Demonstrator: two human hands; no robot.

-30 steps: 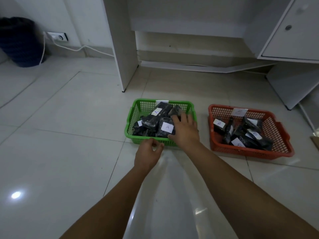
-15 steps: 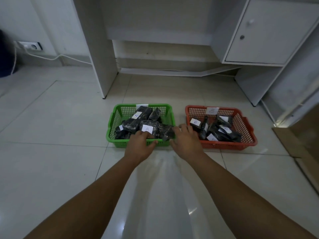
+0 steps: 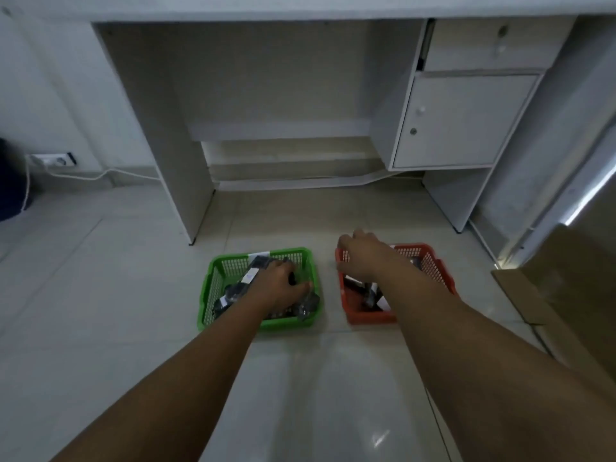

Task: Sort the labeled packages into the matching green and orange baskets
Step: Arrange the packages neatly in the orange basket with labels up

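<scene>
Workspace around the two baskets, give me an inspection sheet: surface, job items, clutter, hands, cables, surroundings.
Surface: glossy pale tiled floor, with light glare.
Job's things: green basket and orange basket side by side, apart, each with dark wrapped packages bearing white labels; letters unreadable.
Clutter: cardboard box at the right edge.
Grips: left hand down inside the green basket on the packages, grip unclear; right hand over the orange basket's far left corner, fingers hidden.
Cables: white cable running from the wall socket along the skirting.
Surroundings: white desk with a drawer and a cupboard door; a dark object at the left edge.
</scene>
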